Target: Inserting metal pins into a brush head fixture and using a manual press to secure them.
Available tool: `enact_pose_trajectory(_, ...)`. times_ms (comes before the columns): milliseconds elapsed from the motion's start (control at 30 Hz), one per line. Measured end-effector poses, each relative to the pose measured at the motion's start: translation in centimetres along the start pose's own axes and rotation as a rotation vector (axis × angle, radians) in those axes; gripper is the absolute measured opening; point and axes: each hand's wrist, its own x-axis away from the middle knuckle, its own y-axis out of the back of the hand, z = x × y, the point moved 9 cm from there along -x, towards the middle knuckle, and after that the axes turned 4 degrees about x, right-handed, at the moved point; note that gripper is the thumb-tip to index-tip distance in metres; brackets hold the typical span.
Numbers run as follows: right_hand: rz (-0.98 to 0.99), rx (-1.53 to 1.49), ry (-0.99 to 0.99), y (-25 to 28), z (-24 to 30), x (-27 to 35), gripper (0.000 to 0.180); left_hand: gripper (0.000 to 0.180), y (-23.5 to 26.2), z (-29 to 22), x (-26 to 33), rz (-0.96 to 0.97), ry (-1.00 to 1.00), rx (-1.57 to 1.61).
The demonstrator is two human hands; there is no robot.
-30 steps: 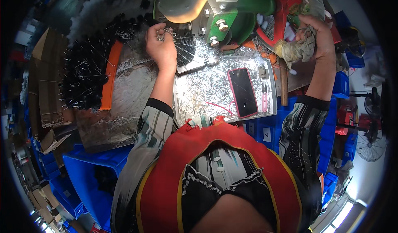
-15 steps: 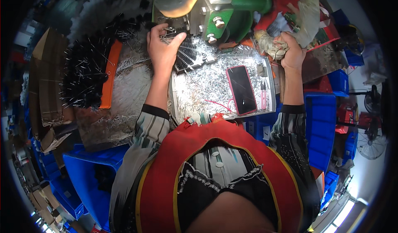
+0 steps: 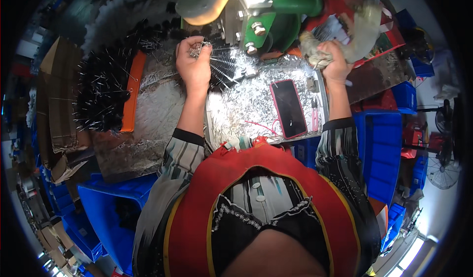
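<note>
Worktop (image 3: 155, 114): brown, scuffed, silvery in patches
Brushes (image 3: 101, 92): black, wire-stemmed heap, 10 o'clock from mid-view
Strip (image 3: 131, 104): orange, at the heap's 3 o'clock edge
Tray (image 3: 323, 110): 1 to 2 o'clock, littered with shiny clippings
Phone (image 3: 288, 109): on the tray, 2 o'clock

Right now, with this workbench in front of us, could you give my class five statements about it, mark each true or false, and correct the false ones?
1. The left hand holds black brushes by their looped wire ends. True.
2. A phone lies on the littered tray. True.
3. The phone is left of the orange bar. False: it is to the right.
4. The right hand touches the phone. False: it grasps a pale wrapped handle.
5. The machine has green parts. True.
</note>
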Motion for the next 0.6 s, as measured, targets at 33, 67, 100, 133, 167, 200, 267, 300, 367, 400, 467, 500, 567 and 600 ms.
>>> enact_pose_trajectory(33, 0.099, 0.196, 0.257, -1.6, 2.2, 0.2, 0.008, 0.021, 0.0, -0.2, -0.1, -0.004, -0.004, 0.003)
enact_pose_trajectory(67, -0.076, -0.472, -0.36, -1.0, -3.0, 1.1, 0.007, 0.02, 0.1, -0.7, -0.2, -0.015, -0.027, -0.021)
enact_pose_trajectory(100, -0.076, -0.472, -0.354, -0.3, -2.7, 0.7, 0.007, 0.02, 0.1, -1.1, -0.3, -0.024, -0.05, -0.045)
enact_pose_trajectory(133, -0.127, -0.48, -0.63, 0.1, -3.8, 0.6, 0.007, 0.019, 0.6, -0.6, -0.4, -0.048, -0.039, -0.03)
enact_pose_trajectory(167, -0.182, -0.473, -0.913, 0.5, -4.3, 1.2, 0.007, 0.019, 0.8, -0.6, -0.3, -0.055, -0.038, -0.038)
enact_pose_trajectory(200, -0.145, -0.419, -0.995, 0.7, -2.9, 0.2, 0.01, 0.019, 1.0, -1.0, -0.1, -0.058, -0.032, -0.062)
enact_pose_trajectory(267, -0.039, -0.403, -0.987, 1.0, -2.1, -2.4, 0.012, 0.019, 0.9, -1.0, -0.1, -0.07, -0.044, -0.112)
enact_pose_trajectory(300, 0.068, -0.385, -0.977, 0.7, -1.7, -3.6, 0.015, 0.019, 0.9, -0.8, -0.3, -0.072, -0.044, -0.114)
enact_pose_trajectory(367, 0.116, -0.339, -1.005, 1.8, -0.9, -5.7, 0.016, 0.019, 0.2, -0.9, -0.6, -0.067, -0.059, -0.07)
enact_pose_trajectory(400, 0.184, -0.31, -1.031, 1.5, -0.9, -6.0, 0.017, 0.019, 0.1, -1.0, -0.6, -0.065, -0.058, -0.072)
enact_pose_trajectory(467, 0.165, -0.321, -1.001, 1.5, -0.9, -6.7, 0.016, 0.018, 0.0, -1.5, -0.6, -0.062, -0.065, -0.132)
enact_pose_trajectory(500, 0.146, -0.332, -0.968, 1.5, -0.9, -7.0, 0.017, 0.018, -0.1, -1.4, -0.7, -0.064, -0.063, -0.133)
enact_pose_trajectory(567, 0.051, -0.322, -0.869, 1.4, -1.0, -5.5, 0.017, 0.018, 0.4, -1.2, -0.6, -0.069, -0.076, -0.129)
enact_pose_trajectory(600, -0.049, -0.312, -0.768, 1.4, -1.2, -4.2, 0.019, 0.018, 0.9, -1.1, -0.3, -0.082, -0.071, -0.141)
